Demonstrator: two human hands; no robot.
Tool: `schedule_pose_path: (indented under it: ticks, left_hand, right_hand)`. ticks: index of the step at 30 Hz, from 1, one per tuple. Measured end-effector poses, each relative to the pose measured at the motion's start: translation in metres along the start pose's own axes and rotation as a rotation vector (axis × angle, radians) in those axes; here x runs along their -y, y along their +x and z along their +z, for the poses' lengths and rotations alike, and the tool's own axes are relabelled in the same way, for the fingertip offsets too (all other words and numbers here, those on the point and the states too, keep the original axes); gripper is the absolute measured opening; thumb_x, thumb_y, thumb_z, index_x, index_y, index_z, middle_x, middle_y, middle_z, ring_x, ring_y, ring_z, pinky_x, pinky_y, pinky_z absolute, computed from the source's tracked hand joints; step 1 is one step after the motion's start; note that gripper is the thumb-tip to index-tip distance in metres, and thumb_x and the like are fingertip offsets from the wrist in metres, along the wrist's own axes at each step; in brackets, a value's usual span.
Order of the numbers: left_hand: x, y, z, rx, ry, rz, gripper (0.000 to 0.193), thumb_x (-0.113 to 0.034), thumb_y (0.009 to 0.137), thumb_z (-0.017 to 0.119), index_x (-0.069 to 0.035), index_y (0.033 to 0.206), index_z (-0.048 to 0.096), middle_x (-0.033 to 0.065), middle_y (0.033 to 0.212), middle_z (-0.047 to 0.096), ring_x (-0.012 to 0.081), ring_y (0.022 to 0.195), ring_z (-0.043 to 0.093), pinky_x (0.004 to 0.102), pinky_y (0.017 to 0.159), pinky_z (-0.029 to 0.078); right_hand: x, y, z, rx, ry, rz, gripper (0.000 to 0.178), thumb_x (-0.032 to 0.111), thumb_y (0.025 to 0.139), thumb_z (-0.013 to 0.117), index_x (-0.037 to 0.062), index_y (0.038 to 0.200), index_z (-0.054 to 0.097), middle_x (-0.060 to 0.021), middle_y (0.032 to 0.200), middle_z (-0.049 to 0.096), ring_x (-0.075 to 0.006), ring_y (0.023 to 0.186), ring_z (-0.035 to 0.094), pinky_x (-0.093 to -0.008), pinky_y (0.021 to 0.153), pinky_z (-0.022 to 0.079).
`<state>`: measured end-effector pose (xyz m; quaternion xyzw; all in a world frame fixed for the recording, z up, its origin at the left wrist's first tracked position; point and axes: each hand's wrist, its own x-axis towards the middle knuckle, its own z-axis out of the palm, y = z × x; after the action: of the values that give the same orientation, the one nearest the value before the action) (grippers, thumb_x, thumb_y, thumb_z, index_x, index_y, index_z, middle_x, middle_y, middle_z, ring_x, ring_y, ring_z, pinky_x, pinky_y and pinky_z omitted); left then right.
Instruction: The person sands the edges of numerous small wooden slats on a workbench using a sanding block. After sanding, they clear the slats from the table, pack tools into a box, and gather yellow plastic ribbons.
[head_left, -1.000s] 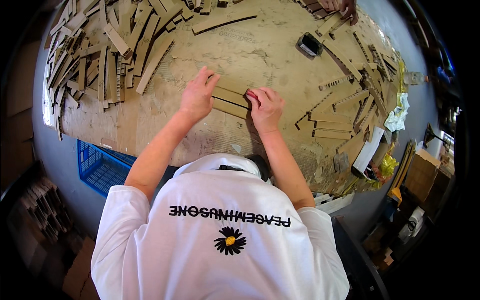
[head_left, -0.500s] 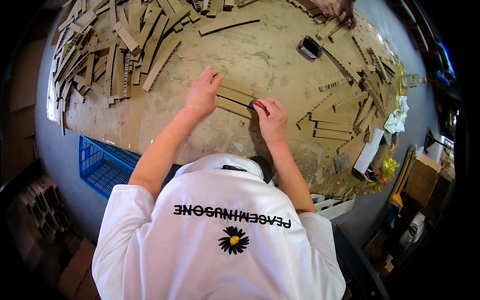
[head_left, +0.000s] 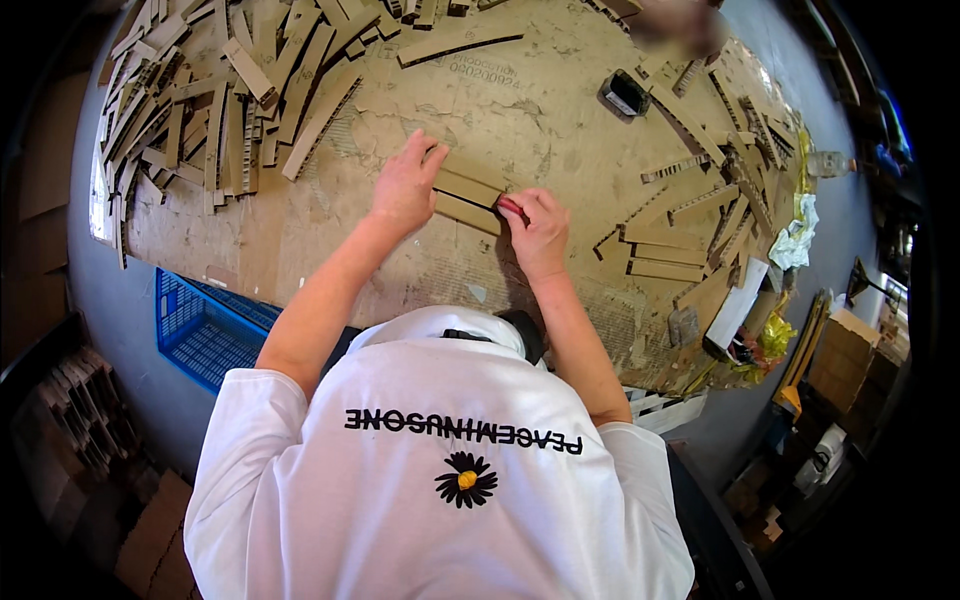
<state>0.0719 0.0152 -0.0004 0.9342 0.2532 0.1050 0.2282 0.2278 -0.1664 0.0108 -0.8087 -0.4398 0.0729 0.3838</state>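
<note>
Mid-frame, cardboard strips [head_left: 468, 187] slant lengthwise toward lower right; the left hand [head_left: 405, 185] covers their left ends (grip unclear), the right hand [head_left: 538, 232] pinches a red object [head_left: 510, 205].

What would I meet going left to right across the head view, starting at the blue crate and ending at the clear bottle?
Blue crate, left hand, right hand, small black box, white strip, clear bottle.
</note>
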Motion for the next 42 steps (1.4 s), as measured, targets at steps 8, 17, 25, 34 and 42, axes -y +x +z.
schedule_pose_path:
  ticks: [8, 17, 25, 34, 42]
  left_hand:
    - [0.001, 0.002, -0.001, 0.031, -0.014, -0.008, 0.063, 0.002, 0.072, 0.064, -0.007, 0.133, 0.055, 0.0133, 0.135, 0.052, 0.038, 0.136, 0.046, 0.0468, 0.097, 0.048]
    - [0.002, 0.003, -0.001, 0.025, -0.014, 0.002, 0.063, 0.002, 0.071, 0.065, -0.007, 0.132, 0.055, 0.0128, 0.135, 0.051, 0.0372, 0.137, 0.045, 0.0464, 0.096, 0.048]
    - [0.003, 0.004, -0.005, 0.09, -0.021, -0.003, 0.065, 0.001, 0.073, 0.065, -0.009, 0.136, 0.053, 0.0131, 0.139, 0.049, 0.037, 0.14, 0.041, 0.0471, 0.101, 0.045]
    - [-0.01, 0.004, -0.022, 0.312, 0.182, 0.051, 0.082, -0.03, 0.072, 0.081, -0.014, 0.145, 0.048, 0.0121, 0.151, 0.043, 0.0409, 0.147, 0.029, 0.0565, 0.112, 0.034]
    - [-0.025, -0.003, -0.015, 0.242, 0.251, 0.025, 0.083, -0.04, 0.062, 0.087, -0.005, 0.13, 0.054, 0.0153, 0.126, 0.055, 0.0353, 0.119, 0.051, 0.0508, 0.1, 0.043]
  right_hand:
    - [-0.003, -0.001, 0.001, 0.009, -0.073, -0.049, 0.01, 0.016, 0.076, 0.08, 0.0166, 0.085, 0.075, 0.0012, 0.09, 0.068, -0.0218, 0.086, 0.065, -0.0376, 0.076, 0.043]
    - [-0.003, -0.002, 0.005, -0.023, -0.104, -0.035, 0.012, 0.018, 0.076, 0.08, 0.0196, 0.087, 0.075, 0.0035, 0.093, 0.069, -0.0193, 0.088, 0.064, -0.0376, 0.079, 0.041]
    - [-0.003, -0.004, 0.006, -0.034, -0.069, -0.027, 0.011, 0.019, 0.076, 0.079, 0.0195, 0.086, 0.074, 0.0039, 0.093, 0.068, -0.0199, 0.087, 0.064, -0.0381, 0.08, 0.041]
    - [-0.009, -0.001, -0.007, -0.058, 0.562, 0.612, 0.021, 0.014, 0.085, 0.078, 0.0026, 0.102, 0.076, -0.0058, 0.091, 0.072, -0.0146, 0.082, 0.066, -0.0285, 0.078, 0.052]
    - [0.0, -0.053, -0.046, -0.314, 0.704, 0.683, 0.022, 0.012, 0.09, 0.076, -0.0026, 0.106, 0.072, -0.0034, 0.097, 0.07, -0.0119, 0.088, 0.064, -0.0264, 0.082, 0.052]
